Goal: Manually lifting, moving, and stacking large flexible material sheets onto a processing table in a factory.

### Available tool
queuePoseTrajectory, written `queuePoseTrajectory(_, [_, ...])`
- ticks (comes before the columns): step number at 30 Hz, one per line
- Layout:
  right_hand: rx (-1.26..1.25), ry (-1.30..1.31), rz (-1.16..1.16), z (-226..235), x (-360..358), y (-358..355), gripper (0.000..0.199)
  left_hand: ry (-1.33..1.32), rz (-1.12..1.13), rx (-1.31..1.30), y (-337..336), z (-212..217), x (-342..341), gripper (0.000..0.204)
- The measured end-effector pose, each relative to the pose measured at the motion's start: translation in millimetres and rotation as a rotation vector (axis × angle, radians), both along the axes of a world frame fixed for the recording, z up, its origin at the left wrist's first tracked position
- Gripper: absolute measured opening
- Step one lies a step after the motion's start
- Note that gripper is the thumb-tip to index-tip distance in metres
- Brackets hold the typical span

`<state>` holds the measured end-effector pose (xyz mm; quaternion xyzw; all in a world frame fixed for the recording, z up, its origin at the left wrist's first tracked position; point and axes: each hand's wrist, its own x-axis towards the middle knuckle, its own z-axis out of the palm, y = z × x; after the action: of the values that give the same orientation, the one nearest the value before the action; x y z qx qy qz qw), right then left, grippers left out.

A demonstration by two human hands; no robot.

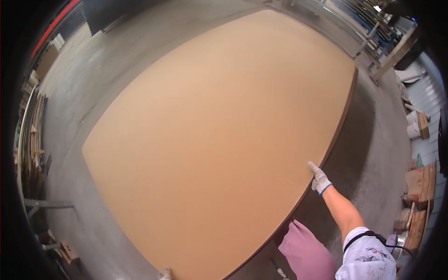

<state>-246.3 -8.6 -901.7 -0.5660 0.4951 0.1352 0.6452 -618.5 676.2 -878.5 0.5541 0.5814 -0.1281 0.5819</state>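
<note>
The person's gloved right hand (319, 180) has hold of the edge of a big tan board (210, 135), thumb laid on top; the board spreads ahead and to the left of that hand. Just a bit of the left hand (164, 275) shows, at the board's near edge, so I can't tell how closed it is. Closer in than the right hand there's pink cloth (305, 249); well off to its right, some wood (418, 184).
</note>
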Motion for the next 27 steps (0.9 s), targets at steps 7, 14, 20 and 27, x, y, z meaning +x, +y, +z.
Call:
queuePoseTrajectory(7, [0.083, -0.285, -0.059, -49.7, -8.3, -29.7, 0.070, -0.091, -0.114, -0.003, -33.2, -77.5, 28.7, 0.039])
queuePoseTrajectory(14, [-0.062, -0.277, -0.254, -78.8, -23.0, -92.5, 0.110, 0.060, -0.046, -0.337, -97.0, -90.3, 21.4, 0.039])
queuePoseTrajectory(20, [-0.095, -0.029, -0.152, -13.1, -2.7, -69.8, 0.117, 0.032, -0.014, -0.156, -126.1, -57.8, 71.8, 0.031])
queuePoseTrajectory(27, [-0.325, -0.160, -0.249, -33.6, -17.9, -71.2, 0.072, -0.024, 0.026, -0.074, -138.8, -97.2, 68.7, 0.026])
